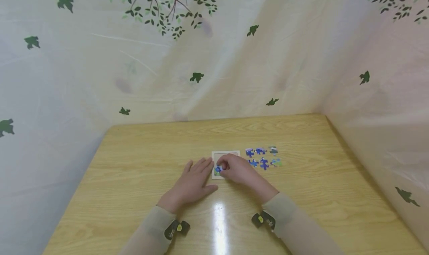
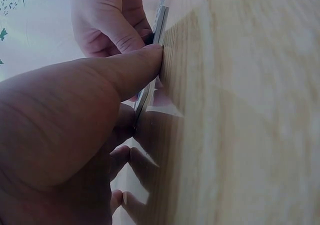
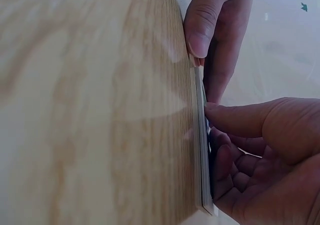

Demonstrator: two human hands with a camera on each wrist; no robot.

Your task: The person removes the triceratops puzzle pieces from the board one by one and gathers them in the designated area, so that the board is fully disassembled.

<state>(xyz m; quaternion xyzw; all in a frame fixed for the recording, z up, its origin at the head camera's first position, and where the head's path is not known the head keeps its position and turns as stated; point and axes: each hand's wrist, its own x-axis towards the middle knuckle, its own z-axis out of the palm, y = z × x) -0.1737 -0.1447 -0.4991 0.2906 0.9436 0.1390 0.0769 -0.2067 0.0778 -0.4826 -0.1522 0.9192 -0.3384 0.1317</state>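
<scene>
if pressed down askew, the blue puzzle piece (image 1: 218, 169) could jam or bend; the thin, pale-rimmed square tray (image 1: 226, 152) could skid on the glossy wood-grain bench (image 1: 151, 147) if left unbraced. the left hand's (image 1: 191, 181) fingers lie straight against its edge; the right hand's (image 1: 238, 169) curled fingers seem to pinch the piece inside its left side. knobbed, flat loose pieces (image 1: 264, 163) lie rightward.
</scene>
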